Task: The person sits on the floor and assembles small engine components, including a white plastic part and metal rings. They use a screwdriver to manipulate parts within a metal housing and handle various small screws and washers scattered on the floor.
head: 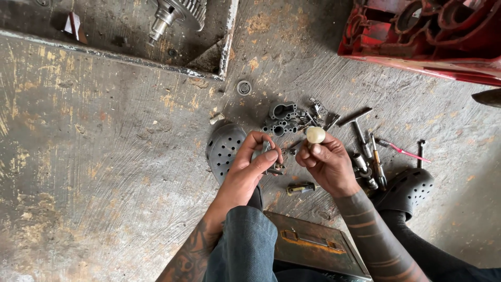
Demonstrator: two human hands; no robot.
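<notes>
1. The left hand [255,159] was pressed together, its grip pinching a small metal part [270,156] between thumb and fingertips and raising it clear of the floor, apparently so the part could be worked on at close range.
2. The right hand [324,162] was curled shut, its grip holding a tool with a round cream knob [315,134]; the knob sat at the top of the grip, and the shaft pointed toward the part in the left grip. Whether the tip touched the part could not be told.
3. Just beyond both grips lay a grey cast metal body with bores [282,119], beside loose springs and small screws [317,109].
4. To the right of the right grip lay a T-handle wrench [358,124], sockets and a red-handled pick [402,151], kept within reach.
5. Below the grips, a short yellow-banded bit [301,188] lay on the concrete floor [104,156], near a dark metal box [313,243].
6. Perforated grey clogs [223,149] flanked the work area.
</notes>
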